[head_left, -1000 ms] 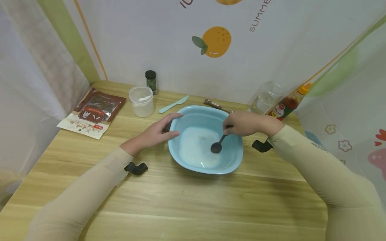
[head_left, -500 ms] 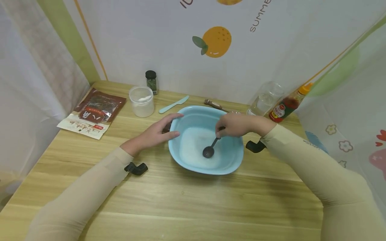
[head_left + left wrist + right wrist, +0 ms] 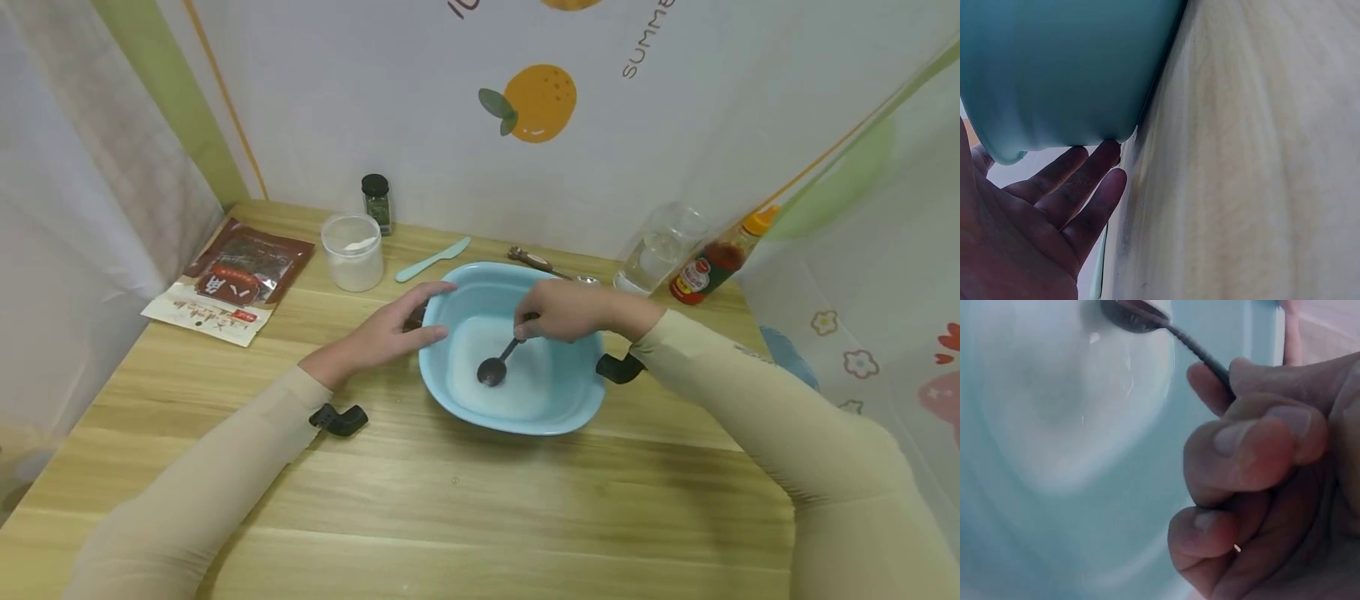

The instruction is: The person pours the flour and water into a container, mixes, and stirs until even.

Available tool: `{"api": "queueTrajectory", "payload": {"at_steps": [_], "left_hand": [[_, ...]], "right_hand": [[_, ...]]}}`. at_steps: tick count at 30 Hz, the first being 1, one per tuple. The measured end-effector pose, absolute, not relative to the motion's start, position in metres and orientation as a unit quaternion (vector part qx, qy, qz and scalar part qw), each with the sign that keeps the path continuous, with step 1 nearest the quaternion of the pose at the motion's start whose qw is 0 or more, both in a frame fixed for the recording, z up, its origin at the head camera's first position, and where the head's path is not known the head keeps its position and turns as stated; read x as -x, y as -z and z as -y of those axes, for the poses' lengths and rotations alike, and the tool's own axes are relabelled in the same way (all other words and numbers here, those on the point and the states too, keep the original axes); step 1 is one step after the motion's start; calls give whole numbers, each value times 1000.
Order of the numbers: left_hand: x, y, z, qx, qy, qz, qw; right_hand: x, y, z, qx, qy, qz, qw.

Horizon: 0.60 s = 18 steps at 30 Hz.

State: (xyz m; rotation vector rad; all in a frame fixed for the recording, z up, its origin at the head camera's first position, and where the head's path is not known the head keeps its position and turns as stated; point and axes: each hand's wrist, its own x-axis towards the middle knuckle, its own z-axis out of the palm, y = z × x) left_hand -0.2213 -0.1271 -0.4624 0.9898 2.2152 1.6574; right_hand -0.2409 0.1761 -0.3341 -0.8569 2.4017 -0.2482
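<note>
A light blue basin [image 3: 588, 400] with rounded corners stands on the wooden table, with cloudy white liquid [image 3: 517, 396] in its bottom. My right hand [image 3: 558, 310] reaches over the right side and pinches the handle of a dark brown spoon [image 3: 491, 372], its round bowl down at the liquid. In the right wrist view the spoon handle [image 3: 1200, 353] runs out from between thumb and curled fingers. At the basin's left side, my left hand [image 3: 382, 337] lies with fairly straight fingers against the outer wall, fingertips [image 3: 1110, 150] touching it, the thumb at the rim.
Behind the basin lie a mint spreader knife [image 3: 432, 260] and a brown-handled utensil [image 3: 532, 261]. At the back left are a printed brown packet [image 3: 240, 279], a tub of white powder [image 3: 354, 262] and a dark-lidded spice jar [image 3: 377, 204]. A clear glass [image 3: 652, 254] and a sauce bottle [image 3: 712, 262] stand back right.
My right hand has moved left across the basin, carrying the spoon bowl from the right of the liquid to its left part. My left hand and the basin have stayed in place.
</note>
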Motion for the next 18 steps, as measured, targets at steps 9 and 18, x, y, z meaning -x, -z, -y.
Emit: {"api": "queueTrajectory", "payload": {"at_steps": [9, 18], "left_hand": [[222, 463, 127, -336, -557, -753, 102], [221, 459, 126, -336, -562, -748, 107]], "right_hand": [[247, 332, -176, 287, 87, -917, 265], [249, 333, -173, 270, 101, -923, 255]]}}
